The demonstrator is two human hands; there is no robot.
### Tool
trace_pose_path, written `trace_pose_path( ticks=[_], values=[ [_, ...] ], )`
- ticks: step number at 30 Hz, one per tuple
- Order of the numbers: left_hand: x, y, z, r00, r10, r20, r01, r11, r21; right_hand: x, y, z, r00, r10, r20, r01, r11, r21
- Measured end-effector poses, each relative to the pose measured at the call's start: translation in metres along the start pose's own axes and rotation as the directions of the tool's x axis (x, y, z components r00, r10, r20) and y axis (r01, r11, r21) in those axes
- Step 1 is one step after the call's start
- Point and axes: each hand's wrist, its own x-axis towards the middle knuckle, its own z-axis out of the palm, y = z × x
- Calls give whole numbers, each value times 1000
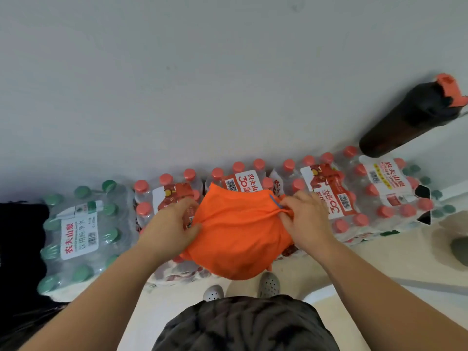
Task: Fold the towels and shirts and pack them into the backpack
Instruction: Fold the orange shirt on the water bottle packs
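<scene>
Folding in progress: both hands are working a bright orange fabric garment (240, 231) on top of the bottle packs.

The orange piece is lying rumpled across the shrink-wrapped packs of red-capped water bottles (339, 196), its near edge drooping over their front edge toward the floor. The left hand (174, 224) is gripping the cloth's left edge with curled fingers, and the right hand (304, 219) is pinching the bunched right edge beside a small blue-grey strip. Shirt or towel, I cannot tell. By my reading this is the folding step, mid-fold and not yet tidy. The next move is looking like drawing one side across and flattening it square. A black shape (20, 249) is sitting past the left edge of the green-capped pack (81, 231), but whether it is the backpack is unclear.
</scene>
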Motion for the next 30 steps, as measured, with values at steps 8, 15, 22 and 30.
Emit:
trace_pose_path(
  ticks=[8, 15, 22, 30],
  values=[
    [62, 30, 19, 997, 8, 79, -23, 982, 188, -12, 5, -4, 970, -128, 206, 117, 991, 65],
    [57, 20, 25, 997, 56, 58, -71, 952, 298, 3, -8, -8, 984, -65, 168, 64, 998, 6],
    [34, 0, 19, 985, 144, 98, -172, 887, 428, 13, -31, -3, 953, -44, 299, 77, 992, -99],
    [7, -12, 14, 939, 332, -96, -306, 928, 214, -8, -47, -22, 991, -110, 71, 108, 993, 38]
  ],
)
